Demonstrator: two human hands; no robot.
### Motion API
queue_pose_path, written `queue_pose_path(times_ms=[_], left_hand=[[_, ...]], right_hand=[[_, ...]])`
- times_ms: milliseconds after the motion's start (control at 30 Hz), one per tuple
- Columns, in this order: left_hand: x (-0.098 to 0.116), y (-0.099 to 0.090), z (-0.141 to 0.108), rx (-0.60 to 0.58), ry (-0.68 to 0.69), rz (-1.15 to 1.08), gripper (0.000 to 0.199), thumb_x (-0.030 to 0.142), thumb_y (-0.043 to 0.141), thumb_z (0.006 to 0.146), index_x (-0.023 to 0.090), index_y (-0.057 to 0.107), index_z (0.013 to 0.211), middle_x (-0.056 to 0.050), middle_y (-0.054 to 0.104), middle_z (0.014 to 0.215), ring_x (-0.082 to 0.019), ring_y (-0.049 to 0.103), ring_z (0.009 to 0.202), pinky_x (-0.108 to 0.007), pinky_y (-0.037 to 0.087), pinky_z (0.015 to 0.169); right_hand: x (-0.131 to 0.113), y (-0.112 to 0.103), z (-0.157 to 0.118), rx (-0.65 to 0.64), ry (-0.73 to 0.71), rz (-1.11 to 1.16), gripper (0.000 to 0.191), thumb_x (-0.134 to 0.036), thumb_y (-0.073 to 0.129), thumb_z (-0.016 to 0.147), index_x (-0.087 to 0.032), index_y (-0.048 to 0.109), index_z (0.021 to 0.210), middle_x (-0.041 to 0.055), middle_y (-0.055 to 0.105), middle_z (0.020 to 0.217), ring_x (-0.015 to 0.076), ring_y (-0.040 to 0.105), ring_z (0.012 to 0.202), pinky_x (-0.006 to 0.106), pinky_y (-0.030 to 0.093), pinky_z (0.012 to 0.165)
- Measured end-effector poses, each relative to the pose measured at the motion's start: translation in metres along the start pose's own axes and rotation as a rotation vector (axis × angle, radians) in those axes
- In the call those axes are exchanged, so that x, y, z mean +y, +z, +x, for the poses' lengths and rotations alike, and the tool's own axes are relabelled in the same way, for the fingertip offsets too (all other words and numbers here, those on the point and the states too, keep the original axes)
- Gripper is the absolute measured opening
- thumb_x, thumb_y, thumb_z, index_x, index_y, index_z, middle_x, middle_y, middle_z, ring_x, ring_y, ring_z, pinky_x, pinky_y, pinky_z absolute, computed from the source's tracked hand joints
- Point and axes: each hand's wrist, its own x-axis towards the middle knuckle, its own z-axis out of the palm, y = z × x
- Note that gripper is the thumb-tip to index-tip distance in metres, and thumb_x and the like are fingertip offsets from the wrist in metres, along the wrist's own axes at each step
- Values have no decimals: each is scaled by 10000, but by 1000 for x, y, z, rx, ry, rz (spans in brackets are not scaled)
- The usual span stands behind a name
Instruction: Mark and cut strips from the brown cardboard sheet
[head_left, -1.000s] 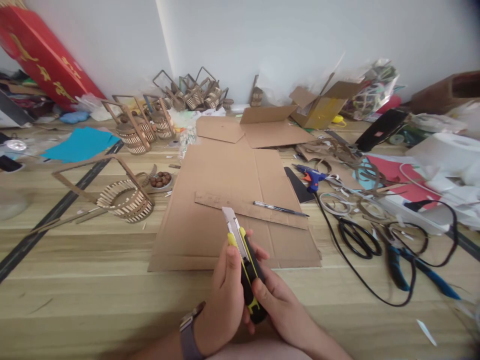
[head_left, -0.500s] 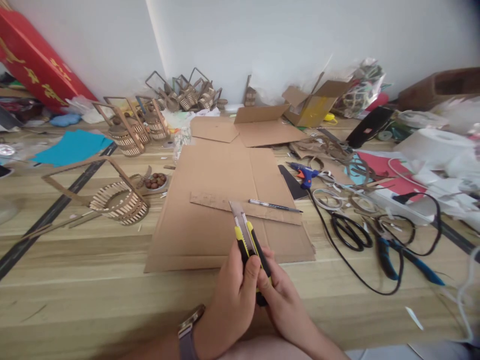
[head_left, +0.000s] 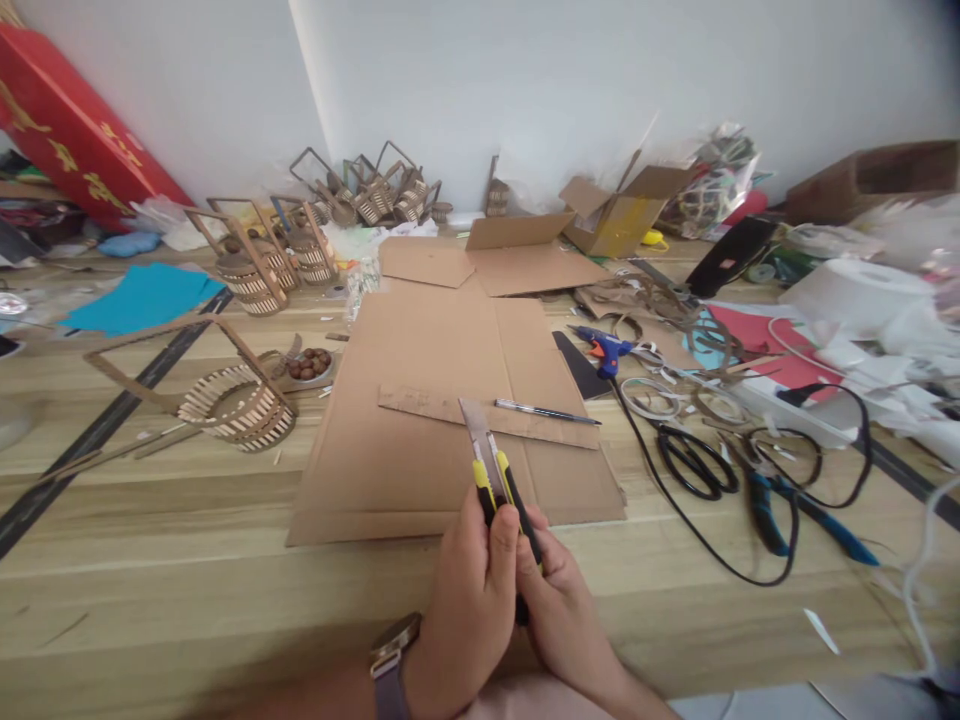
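Observation:
Both hands hold a yellow and black utility knife [head_left: 493, 478] near the front edge of the table, its blade out and pointing away from me. My left hand [head_left: 476, 580], with a watch on the wrist, wraps the handle from the left, thumb on top. My right hand [head_left: 562, 610] closes round the handle from the right. Beyond them lies a large cardboard sheet [head_left: 427, 350]. On it rest a narrow cardboard strip [head_left: 427, 402] and a pen [head_left: 547, 411]; the blade tip appears over the strip.
A slatted basket [head_left: 240, 408] and a bowl of brown beads [head_left: 309, 365] stand at left. To the right lie a blue glue gun [head_left: 609, 350], black scissors [head_left: 697, 462], pliers [head_left: 772, 515] and cables. Small baskets [head_left: 386, 190] and an open box [head_left: 622, 215] stand along the wall.
The thumbs and knife have shifted slightly, and more of the blade shows beyond the handle. The view has moved a little; both hands still hold the knife.

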Motion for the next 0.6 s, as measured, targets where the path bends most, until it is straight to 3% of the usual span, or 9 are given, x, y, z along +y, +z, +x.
queue_pose_path(times_ms=[100, 167, 267, 367, 433, 500, 600], left_hand=[[-1, -1, 2, -47, -4, -39, 499, 645, 388, 997, 220, 644, 1053, -123, 744, 1103, -257, 691, 1014, -430, 514, 984], [-2, -1, 5, -96, -2, -62, 488, 622, 425, 996, 214, 646, 1147, -128, 723, 1201, -262, 671, 1107, -444, 491, 1038], [-2, 2, 10, -180, 9, -90, 498, 587, 475, 995, 208, 616, 1285, -132, 661, 1338, -267, 606, 1250, -442, 448, 1102], [1, 2, 13, -322, 59, -46, 562, 601, 503, 982, 201, 570, 1371, -142, 633, 1382, -284, 581, 1297, -451, 444, 1112], [2, -3, 17, -414, 116, 45, 638, 620, 507, 974, 197, 493, 1452, -156, 622, 1397, -294, 587, 1296, -467, 462, 1099], [3, -14, 25, -466, 202, 212, 637, 607, 461, 999, 194, 448, 1484, -163, 625, 1393, -290, 595, 1288, -480, 478, 1086], [-1, -34, 48, -534, 504, 584, 559, 564, 348, 1047, 174, 552, 1391, -166, 589, 1437, -300, 509, 1379, -514, 406, 1153]], right_hand=[[-2, -8, 1, -111, 74, 28, 633, -801, 527, 837, -237, 717, 1055, 67, 700, 885, 250, 666, 869, 387, 574, 771], [-4, -17, 2, -150, 58, -19, 593, -763, 566, 840, -223, 692, 1050, 60, 696, 873, 228, 651, 785, 369, 562, 713], [-6, -29, 2, -38, -32, -174, 523, -620, 757, 749, -232, 649, 1082, 61, 713, 953, 250, 657, 871, 376, 556, 765], [-6, -49, -1, 115, -114, -312, 466, -532, 767, 762, -249, 632, 1106, 79, 718, 1048, 274, 667, 976, 402, 559, 831], [-4, -78, -3, 231, -185, -412, 459, -560, 708, 810, -247, 629, 1135, 96, 715, 1083, 282, 673, 1004, 416, 562, 847], [-3, -121, -5, 380, -225, -569, 520, -583, 666, 835, -242, 599, 1222, 116, 707, 1145, 292, 681, 1018, 423, 571, 834], [-4, -197, -9, 387, -172, -835, 574, -578, 638, 839, -245, 562, 1300, 131, 735, 1113, 310, 717, 973, 408, 592, 758]])
